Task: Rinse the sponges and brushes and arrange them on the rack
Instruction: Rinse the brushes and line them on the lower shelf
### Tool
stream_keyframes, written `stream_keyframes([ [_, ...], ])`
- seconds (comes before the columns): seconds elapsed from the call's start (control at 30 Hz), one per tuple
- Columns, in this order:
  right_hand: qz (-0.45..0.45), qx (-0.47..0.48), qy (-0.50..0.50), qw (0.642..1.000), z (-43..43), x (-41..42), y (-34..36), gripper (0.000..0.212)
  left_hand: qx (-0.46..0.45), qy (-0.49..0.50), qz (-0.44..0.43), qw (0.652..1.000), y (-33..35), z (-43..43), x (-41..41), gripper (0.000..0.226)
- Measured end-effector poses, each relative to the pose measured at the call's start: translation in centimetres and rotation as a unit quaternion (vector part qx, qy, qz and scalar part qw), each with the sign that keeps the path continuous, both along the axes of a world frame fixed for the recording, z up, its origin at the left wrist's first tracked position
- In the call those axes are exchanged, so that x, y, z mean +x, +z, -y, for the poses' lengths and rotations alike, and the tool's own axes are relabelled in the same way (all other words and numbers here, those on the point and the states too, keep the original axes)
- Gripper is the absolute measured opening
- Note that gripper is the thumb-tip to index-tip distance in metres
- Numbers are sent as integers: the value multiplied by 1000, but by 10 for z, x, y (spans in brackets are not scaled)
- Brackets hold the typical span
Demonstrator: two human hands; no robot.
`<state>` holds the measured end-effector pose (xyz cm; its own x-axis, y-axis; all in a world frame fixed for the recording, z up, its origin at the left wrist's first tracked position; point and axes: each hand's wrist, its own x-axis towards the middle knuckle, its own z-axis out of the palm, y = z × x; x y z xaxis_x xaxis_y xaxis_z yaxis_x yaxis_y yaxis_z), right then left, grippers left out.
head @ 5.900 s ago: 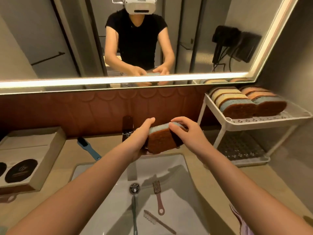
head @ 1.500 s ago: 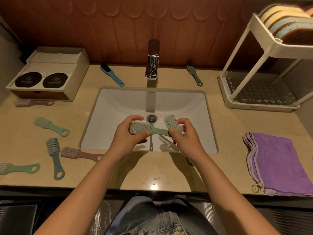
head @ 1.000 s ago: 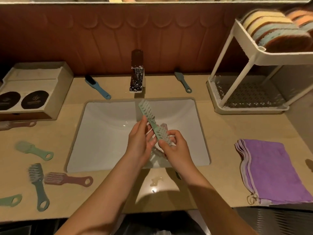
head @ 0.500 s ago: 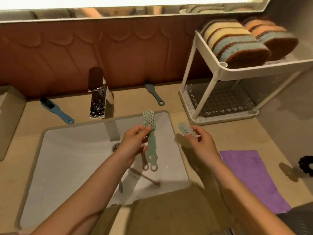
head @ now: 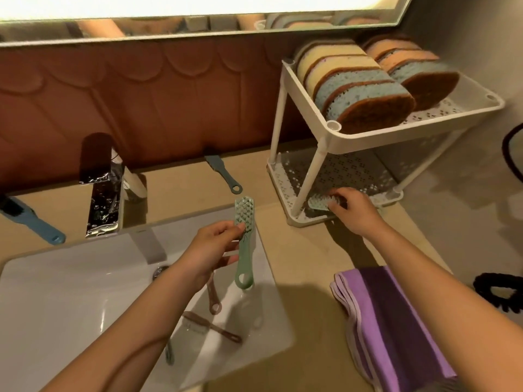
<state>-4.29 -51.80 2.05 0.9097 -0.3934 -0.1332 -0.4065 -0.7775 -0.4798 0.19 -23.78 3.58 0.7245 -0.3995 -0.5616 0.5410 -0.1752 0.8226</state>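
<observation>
My left hand [head: 210, 250] grips a green brush [head: 245, 239] upright over the right end of the sink [head: 70, 301], with a brownish brush handle [head: 212, 295] hanging below the fingers. My right hand [head: 352, 210] holds a pale green brush [head: 318, 202] at the front edge of the lower shelf of the white rack [head: 334, 137]. Several sponges [head: 365, 89] stand in rows on the rack's upper shelf. A brown brush [head: 210, 326] and a grey-green brush handle [head: 169, 353] lie in the basin.
The tap [head: 102, 193] stands behind the sink. A blue brush [head: 31, 219] lies at the left and a grey-blue brush [head: 223, 174] behind the basin. A purple cloth [head: 396, 321] lies on the counter at the right, with black hair ties [head: 498, 292] beyond it.
My right hand has carried its pale green brush from above the counter to the rack's lower shelf. My left hand stays over the sink with its brush. The view shifted right.
</observation>
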Motion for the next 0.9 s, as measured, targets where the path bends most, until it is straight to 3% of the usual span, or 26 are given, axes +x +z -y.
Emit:
stream_keyframes([
  [0.5,-111,-2,65,992,9,39,-30,31,2,0,-27,1000,-11,8,-9,12],
  [0.9,-135,86,56,986,10,24,-29,22,-4,-16,-29,999,-7,20,-15,10],
])
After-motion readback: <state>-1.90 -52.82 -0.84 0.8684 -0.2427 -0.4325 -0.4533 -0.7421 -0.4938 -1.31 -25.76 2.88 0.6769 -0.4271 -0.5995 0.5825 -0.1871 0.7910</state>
